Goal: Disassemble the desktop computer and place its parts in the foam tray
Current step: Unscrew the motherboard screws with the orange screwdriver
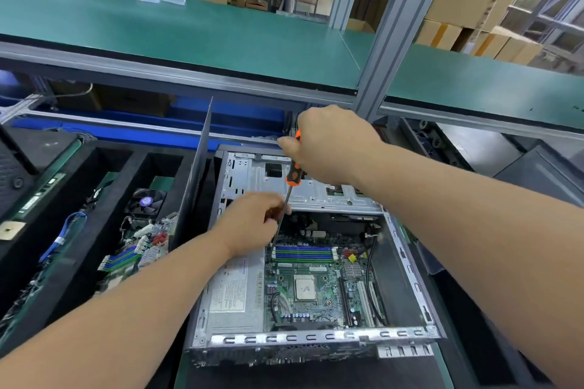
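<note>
The open desktop case (407, 265) lies flat in front of me, its green motherboard (309, 290) with a bare CPU and blue memory slots exposed. A silver power supply (234, 290) sits in its left side. My right hand (328, 145) grips the orange-and-black handle of a screwdriver (292, 178) above the drive cage (316, 193). The shaft slants down toward the board's far left corner; its tip is hidden. My left hand (252, 221) pinches the shaft low down. The black foam tray (79, 230) lies to the left.
In the tray lie another motherboard (132, 256), a cooler fan (146, 201) and a blue cable (63, 237). A grey side panel (192, 180) stands upright between tray and case. A green shelf (189, 31) on an aluminium post (392, 41) overhangs the far side.
</note>
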